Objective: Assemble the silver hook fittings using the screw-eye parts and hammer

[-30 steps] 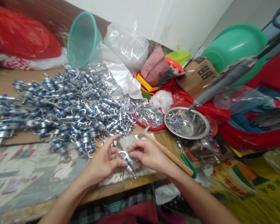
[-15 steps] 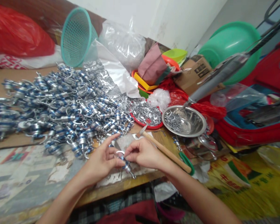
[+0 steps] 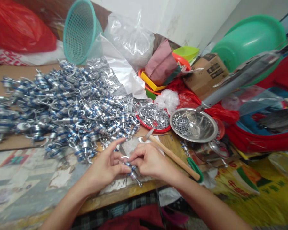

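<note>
Between my hands, over the near table edge, is a blue-and-silver metal fitting (image 3: 133,175) with a pale curved hook at its upper end. It lies tilted, its thin tip pointing down and right. My left hand (image 3: 105,166) grips it with thumb and bent fingers, the index finger stretched out above. The fingers of my right hand (image 3: 148,159) are pinched together at the hook end; anything small between them is hidden. Behind the hands lies a greyish block (image 3: 129,147). A hammer (image 3: 174,156) with a wooden handle rests beside my right hand.
A large heap of similar fittings (image 3: 62,108) covers the left of the table. Small metal pieces fill a red tray (image 3: 156,119); pins lie in a steel bowl (image 3: 207,134). Behind stand a turquoise basket (image 3: 80,32), clear bag (image 3: 132,38) and cardboard box (image 3: 207,75).
The view has shifted slightly, so things on the right appear farther right. My right fingers have moved a little at the hook end; the fitting stays in my left hand.
</note>
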